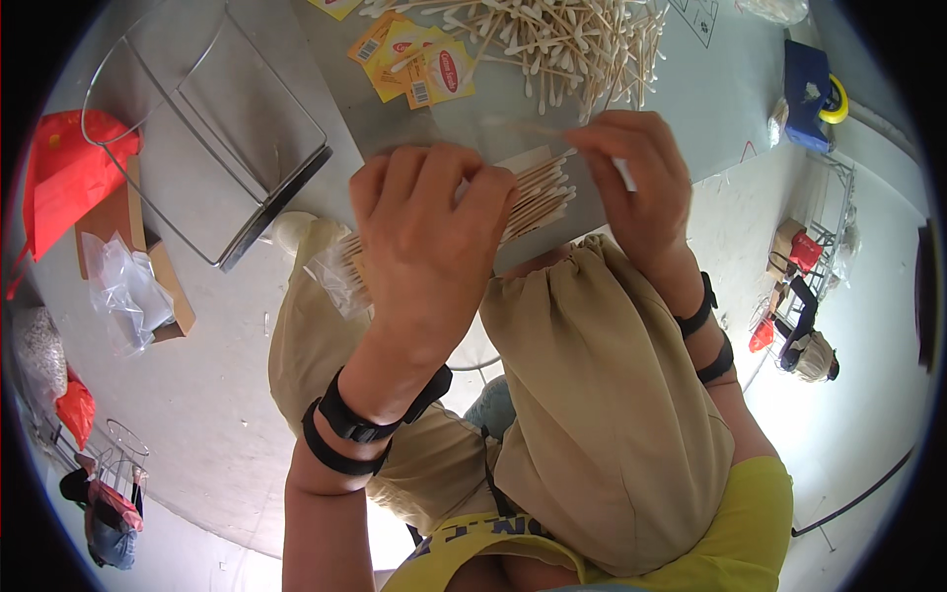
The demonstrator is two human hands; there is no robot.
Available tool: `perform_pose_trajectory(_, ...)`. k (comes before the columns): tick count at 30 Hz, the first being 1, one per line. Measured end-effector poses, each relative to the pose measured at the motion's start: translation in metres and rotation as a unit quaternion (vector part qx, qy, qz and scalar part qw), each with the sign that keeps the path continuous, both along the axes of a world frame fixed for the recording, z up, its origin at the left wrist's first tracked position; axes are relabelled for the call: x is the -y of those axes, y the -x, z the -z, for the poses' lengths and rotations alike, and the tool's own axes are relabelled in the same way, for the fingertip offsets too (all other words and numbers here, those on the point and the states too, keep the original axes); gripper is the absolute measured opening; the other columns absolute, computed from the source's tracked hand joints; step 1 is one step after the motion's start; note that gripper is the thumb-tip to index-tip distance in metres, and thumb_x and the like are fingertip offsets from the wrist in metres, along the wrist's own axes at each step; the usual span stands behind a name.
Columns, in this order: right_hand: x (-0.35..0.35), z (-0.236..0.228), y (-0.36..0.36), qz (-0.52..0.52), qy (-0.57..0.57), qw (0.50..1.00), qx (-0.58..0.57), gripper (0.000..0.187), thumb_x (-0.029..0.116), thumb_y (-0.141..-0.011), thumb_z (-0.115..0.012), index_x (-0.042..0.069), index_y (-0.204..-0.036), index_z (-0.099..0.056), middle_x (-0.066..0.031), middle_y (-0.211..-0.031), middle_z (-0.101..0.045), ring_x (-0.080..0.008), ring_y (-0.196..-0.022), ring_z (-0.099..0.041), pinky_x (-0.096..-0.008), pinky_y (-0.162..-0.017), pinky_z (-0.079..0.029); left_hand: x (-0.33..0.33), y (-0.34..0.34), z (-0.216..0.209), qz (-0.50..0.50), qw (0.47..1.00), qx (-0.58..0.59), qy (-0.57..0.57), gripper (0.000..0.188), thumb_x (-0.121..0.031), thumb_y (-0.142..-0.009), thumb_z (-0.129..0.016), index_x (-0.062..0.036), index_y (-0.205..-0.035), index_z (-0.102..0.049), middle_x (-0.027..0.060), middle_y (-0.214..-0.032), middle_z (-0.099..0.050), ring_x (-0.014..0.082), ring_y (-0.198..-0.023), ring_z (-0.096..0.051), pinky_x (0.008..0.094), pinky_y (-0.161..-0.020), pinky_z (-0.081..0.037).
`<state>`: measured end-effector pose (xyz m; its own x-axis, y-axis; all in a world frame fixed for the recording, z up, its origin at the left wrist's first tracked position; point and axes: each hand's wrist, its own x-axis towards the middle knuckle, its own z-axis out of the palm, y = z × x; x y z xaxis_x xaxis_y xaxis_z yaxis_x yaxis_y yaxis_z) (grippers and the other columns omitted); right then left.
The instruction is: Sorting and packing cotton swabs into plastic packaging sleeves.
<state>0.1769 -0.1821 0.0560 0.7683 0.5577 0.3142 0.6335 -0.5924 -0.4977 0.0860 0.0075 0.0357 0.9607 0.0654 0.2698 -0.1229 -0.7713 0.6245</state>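
Observation:
My left hand (426,229) grips a bundle of wooden cotton swabs (538,195) in a clear plastic sleeve (335,274), held level above my knees at the table's near edge. My right hand (636,178) pinches the bundle's right end, with a single swab between thumb and fingers. A big loose heap of cotton swabs (562,39) lies on the grey table (730,109) just beyond both hands. Several yellow and red paper labels (419,61) lie left of the heap.
A wire rack with a metal plate (212,138) stands at the left. Beside it are a red bag (64,173), a cardboard box with clear plastic bags (128,286). A blue tape dispenser (811,84) is at the far right. A person (809,345) sits on the floor.

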Motion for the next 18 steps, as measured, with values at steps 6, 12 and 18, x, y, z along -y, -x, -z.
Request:
perform_pose_trajectory(6,-0.005,0.006,-0.006,-0.121,0.064,0.99,0.02,0.028,-0.004,-0.069,-0.07,0.009,-0.094,-0.069,-0.0043,-0.094,-0.065,-0.0252,-0.084,-0.062,-0.0349,-0.071,-0.049,-0.012,0.004,-0.006,-0.083,0.996,0.003,0.005,0.019,-0.013,-0.08,-0.078,-0.0161,-0.097,-0.071,-0.0023,-0.095,-0.063,0.0209,-0.089,-0.059,0.0364,-0.087,-0.04)
perform_pose_trajectory(12,0.001,0.005,-0.006,-0.103,0.077,0.991,0.023,0.027,-0.004,-0.071,-0.069,0.01,-0.094,-0.069,-0.0039,-0.094,-0.065,-0.0253,-0.085,-0.062,-0.0355,-0.073,-0.05,-0.007,0.004,-0.003,-0.05,0.999,-0.01,-0.011,0.017,-0.013,-0.08,-0.078,-0.016,-0.095,-0.072,-0.0025,-0.094,-0.062,0.0205,-0.091,-0.058,0.0363,-0.087,-0.04)
perform_pose_trajectory(18,0.005,0.002,0.011,0.001,0.05,0.999,-0.019,0.023,-0.008,-0.078,-0.068,0.007,-0.095,-0.069,-0.0069,-0.094,-0.065,-0.0247,-0.084,-0.064,-0.0358,-0.071,-0.053,-0.005,0.006,-0.002,-0.031,0.999,-0.012,-0.003,0.016,-0.012,-0.08,-0.078,-0.0159,-0.094,-0.072,-0.0025,-0.092,-0.062,0.0199,-0.089,-0.058,0.0363,-0.088,-0.04)
